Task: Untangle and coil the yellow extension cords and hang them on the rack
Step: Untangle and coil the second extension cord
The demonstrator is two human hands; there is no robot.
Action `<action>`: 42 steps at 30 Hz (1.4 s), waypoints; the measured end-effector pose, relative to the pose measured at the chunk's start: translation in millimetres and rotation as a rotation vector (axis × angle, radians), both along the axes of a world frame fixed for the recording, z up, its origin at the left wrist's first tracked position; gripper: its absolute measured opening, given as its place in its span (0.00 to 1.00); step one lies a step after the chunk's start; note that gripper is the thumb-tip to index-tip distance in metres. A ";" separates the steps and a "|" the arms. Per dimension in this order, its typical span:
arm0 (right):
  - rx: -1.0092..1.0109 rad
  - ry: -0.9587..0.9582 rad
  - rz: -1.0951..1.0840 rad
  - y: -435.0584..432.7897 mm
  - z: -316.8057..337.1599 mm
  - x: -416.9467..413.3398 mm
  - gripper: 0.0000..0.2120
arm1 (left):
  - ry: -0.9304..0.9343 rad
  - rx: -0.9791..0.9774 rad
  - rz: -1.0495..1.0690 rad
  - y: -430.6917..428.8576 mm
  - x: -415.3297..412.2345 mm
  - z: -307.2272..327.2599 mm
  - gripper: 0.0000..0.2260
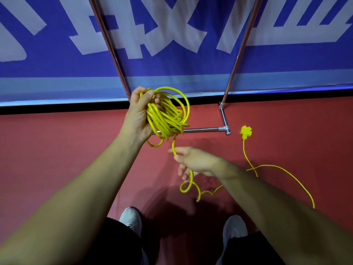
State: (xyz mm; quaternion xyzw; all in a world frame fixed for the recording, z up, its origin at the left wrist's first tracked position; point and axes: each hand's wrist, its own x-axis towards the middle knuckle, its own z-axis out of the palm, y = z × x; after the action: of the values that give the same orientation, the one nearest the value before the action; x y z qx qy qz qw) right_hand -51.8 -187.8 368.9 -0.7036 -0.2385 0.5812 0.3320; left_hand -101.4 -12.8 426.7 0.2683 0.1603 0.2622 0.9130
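I see red floor point(57, 150), rack point(202, 129) base bar ahead. Left hand point(138, 115) grips yellow cord coil point(168, 115), raised above bar. Right hand point(193, 161) curls loosely round trailing cord point(271, 165); rest lies on floor, socket end point(245, 131) beside rack foot.

Cord point(168, 115): smooth yellow plastic jacket, glossy, with highlights along the loops.
Socket head point(246, 131): moulded yellow plastic, duller finish.
Rack point(202, 129): polished metal tubing, bright and reflective, with metal joint fittings.
Floor point(57, 142): red, smooth, matt.
Banner point(172, 62): blue-and-white sheet, faint sheen.
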 end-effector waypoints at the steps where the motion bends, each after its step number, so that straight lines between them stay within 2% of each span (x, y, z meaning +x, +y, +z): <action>1: 0.002 0.017 0.029 0.8 2.2 -1.9 0.19 | 0.008 0.015 0.005 -1.2 0.2 -0.5 0.11; 4: -0.007 0.101 0.089 0.1 6.5 -3.9 0.22 | 0.043 0.098 0.009 -1.6 -0.6 -0.5 0.14; 6: -0.002 0.000 0.116 1.0 10.3 -5.2 0.22 | 0.077 0.222 0.005 -3.4 -1.8 1.7 0.15; 8: 0.027 -0.138 0.153 3.5 16.6 -6.0 0.17 | 0.143 0.393 -0.007 -8.9 -2.5 4.8 0.17; 12: 0.073 -0.177 0.159 3.3 35.3 -1.1 0.14 | 0.279 0.589 -0.035 -15.2 -2.3 3.0 0.17; 18: 0.134 -0.059 0.186 -6.2 62.8 14.5 0.23 | 0.364 0.946 -0.162 -20.7 -4.3 -2.2 0.17; 22: 0.160 0.066 0.160 -15.3 83.6 33.6 0.20 | 0.406 1.120 -0.345 -22.2 -5.7 -4.6 0.18; 25: 0.177 0.087 0.159 -22.4 89.4 45.7 0.18 | 0.428 1.228 -0.440 -23.8 -5.8 -6.7 0.19; 28: 0.275 0.249 0.119 -29.0 94.7 58.3 0.20 | 0.467 1.394 -0.500 -23.5 -5.1 -9.1 0.18; 29: 0.319 0.300 0.082 -30.6 96.9 62.2 0.21 | 0.488 1.380 -0.540 -21.5 -6.0 -9.5 0.18; 31: 0.406 0.324 -0.010 -32.5 99.2 68.3 0.22 | 0.503 1.234 -0.681 -19.7 -9.5 -10.1 0.18; 34: 0.482 0.241 -0.122 -32.9 93.6 72.0 0.18 | 0.464 0.910 -0.792 -25.5 -13.7 -9.9 0.17; 38: 0.533 0.098 -0.249 -28.5 82.0 78.1 0.11 | 0.343 0.649 -0.858 -37.7 -13.1 -3.4 0.13; 40: 0.550 0.027 -0.264 -26.8 80.5 81.2 0.10 | 0.289 0.599 -0.862 -40.2 -12.0 -2.6 0.14; 42: 0.548 -0.064 -0.227 -26.2 79.0 82.6 0.09 | 0.276 0.709 -0.865 -41.0 -12.1 -4.8 0.20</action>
State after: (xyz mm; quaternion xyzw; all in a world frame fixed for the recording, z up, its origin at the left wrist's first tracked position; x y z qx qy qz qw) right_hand 30.9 -214.0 447.9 -0.6279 -0.3165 0.4318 0.5649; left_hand -113.5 -53.8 421.9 0.6308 0.0561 -0.1346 0.7621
